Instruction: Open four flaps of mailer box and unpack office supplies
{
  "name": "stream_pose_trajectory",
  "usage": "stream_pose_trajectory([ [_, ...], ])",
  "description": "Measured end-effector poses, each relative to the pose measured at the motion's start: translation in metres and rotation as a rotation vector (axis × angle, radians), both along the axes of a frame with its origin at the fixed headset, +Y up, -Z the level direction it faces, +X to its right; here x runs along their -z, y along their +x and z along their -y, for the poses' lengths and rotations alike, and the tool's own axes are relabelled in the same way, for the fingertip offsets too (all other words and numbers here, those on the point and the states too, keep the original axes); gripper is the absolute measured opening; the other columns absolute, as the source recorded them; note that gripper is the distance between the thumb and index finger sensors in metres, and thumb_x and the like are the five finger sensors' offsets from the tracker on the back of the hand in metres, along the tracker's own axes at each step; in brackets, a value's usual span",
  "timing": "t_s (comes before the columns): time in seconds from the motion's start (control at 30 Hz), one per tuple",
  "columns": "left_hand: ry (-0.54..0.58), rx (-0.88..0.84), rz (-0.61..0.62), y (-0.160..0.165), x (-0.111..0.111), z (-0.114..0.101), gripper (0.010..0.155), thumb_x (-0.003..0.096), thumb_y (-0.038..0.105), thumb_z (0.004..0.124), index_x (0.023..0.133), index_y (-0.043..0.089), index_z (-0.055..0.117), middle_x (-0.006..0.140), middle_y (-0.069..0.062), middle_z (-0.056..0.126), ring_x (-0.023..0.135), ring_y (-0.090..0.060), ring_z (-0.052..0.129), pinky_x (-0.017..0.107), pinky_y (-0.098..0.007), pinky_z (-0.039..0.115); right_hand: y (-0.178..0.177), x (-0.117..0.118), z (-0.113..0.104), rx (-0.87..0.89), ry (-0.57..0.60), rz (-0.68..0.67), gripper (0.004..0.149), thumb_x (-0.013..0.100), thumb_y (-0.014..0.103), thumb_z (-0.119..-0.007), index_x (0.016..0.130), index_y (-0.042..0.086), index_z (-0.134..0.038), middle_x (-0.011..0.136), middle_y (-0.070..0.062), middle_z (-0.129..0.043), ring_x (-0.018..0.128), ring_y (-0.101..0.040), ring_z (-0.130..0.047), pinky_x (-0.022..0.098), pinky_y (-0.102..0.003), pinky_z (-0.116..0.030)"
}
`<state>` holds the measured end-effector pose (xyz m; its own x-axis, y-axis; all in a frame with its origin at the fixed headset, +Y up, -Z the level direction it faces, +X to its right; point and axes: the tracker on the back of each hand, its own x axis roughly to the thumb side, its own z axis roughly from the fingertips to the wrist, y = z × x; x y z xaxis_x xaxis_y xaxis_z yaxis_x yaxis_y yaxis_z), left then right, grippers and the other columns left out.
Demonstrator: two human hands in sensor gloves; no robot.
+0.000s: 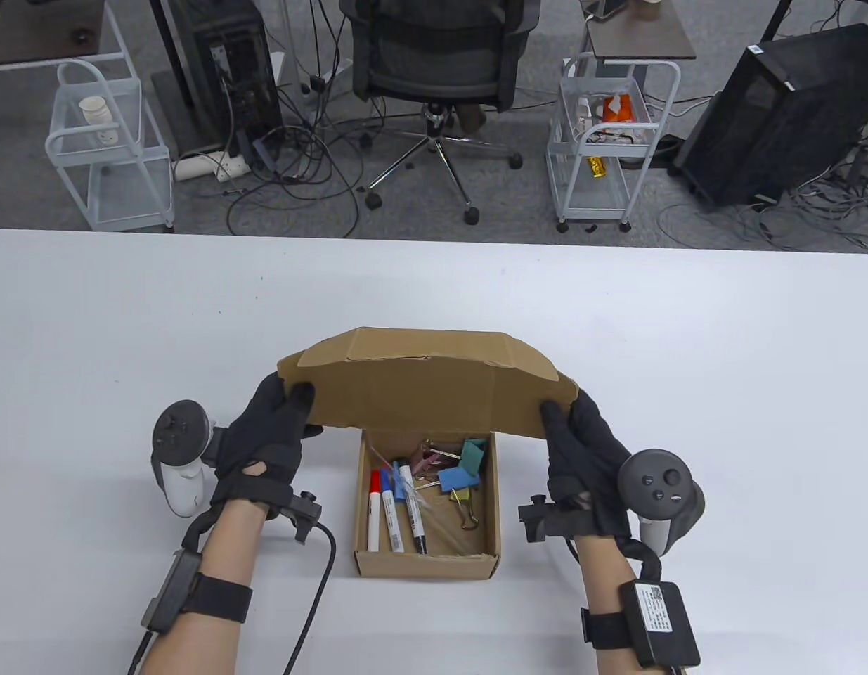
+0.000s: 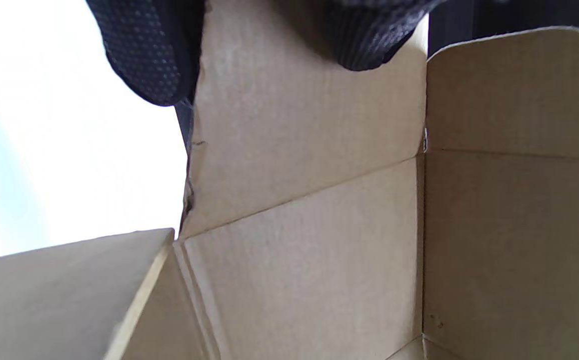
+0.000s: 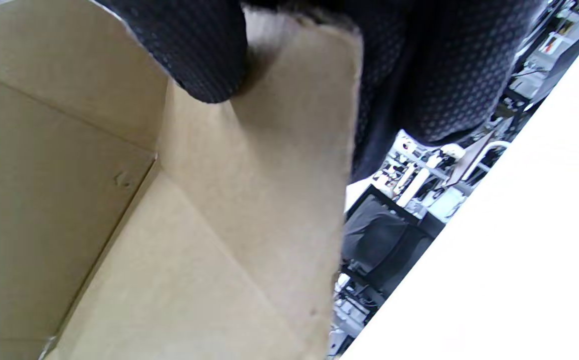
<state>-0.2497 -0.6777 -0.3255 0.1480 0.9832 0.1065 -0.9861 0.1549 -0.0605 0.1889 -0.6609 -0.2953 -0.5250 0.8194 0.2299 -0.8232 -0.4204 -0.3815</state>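
The right hand (image 3: 289, 60) pinches a flap (image 3: 269, 165) of the box (image 3: 44, 200), thumb on the inner face, fingers (image 3: 444, 70) behind. Beyond the fingers lies the white worktop (image 3: 519, 250).

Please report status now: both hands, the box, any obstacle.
Left hand and right hand each pinch a side flap of lid. Mailer box open, markers and clips inside. No obstacle seen.

Black dotted gloves cover both hands (image 1: 268, 439).
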Motion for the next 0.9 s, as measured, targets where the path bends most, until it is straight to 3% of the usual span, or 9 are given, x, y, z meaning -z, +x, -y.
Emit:
stream_pose_trajectory([
  [0.27,-0.136,0.006,0.033,-0.003,0.038,0.014,0.049,0.0622,0.041,0.073,0.102,0.012,0.068,0.084,-0.007,0.093,0.068,-0.029,0.102,0.052,-0.043,0.089,0.003,0.028,0.011,0.045,-0.110,0.060,0.052,0.059,0.030,-0.080,0.103,0.007,-0.065,0.078,-0.004,-0.098,0.059,-0.026,-0.106,0.053,-0.050,-0.089],
  [0.4,-0.234,0.010,0.013,-0.002,0.050,0.030,0.051,0.0631,0.041,0.071,0.102,0.008,0.069,0.084,-0.009,0.093,0.069,-0.032,0.101,0.053,-0.046,0.088,0.005,0.041,0.023,0.035,-0.167,0.087,0.057,0.059,0.030,-0.080,0.106,0.006,-0.059,0.077,-0.004,-0.099,0.057,-0.025,-0.106,0.052,-0.050,-0.089],
  [0.53,-0.356,0.063,0.014,0.000,0.052,0.042,0.054,0.0640,0.042,0.067,0.104,0.006,0.066,0.088,-0.013,0.090,0.075,-0.036,0.099,0.056,-0.049,0.086,0.005,0.044,0.033,-0.013,-0.245,0.108,0.058,0.059,0.030,-0.080,0.108,0.009,-0.057,0.077,-0.005,-0.099,0.058,-0.027,-0.106,0.052,-0.052,-0.088],
  [0.7,-0.524,-0.036,0.040,0.000,0.045,0.057,0.058,0.0645,0.040,0.063,0.107,0.002,0.061,0.095,-0.020,0.085,0.081,-0.045,0.093,0.059,-0.054,0.081,0.004,0.045,0.040,0.004,-0.371,0.138,0.049,0.060,0.029,-0.078,0.103,0.010,-0.069,0.080,-0.008,-0.098,0.061,-0.030,-0.105,0.053,-0.054,-0.087],
  [0.9,-0.580,-0.110,0.044,-0.005,0.037,0.065,0.064,0.0650,0.044,0.059,0.111,0.000,0.053,0.101,-0.026,0.077,0.087,-0.053,0.085,0.064,-0.058,0.076,0.004,0.046,0.048,0.030,-0.505,0.143,0.047,0.061,0.030,-0.076,0.102,0.007,-0.071,0.082,-0.011,-0.098,0.063,-0.033,-0.104,0.055,-0.056,-0.085],
])
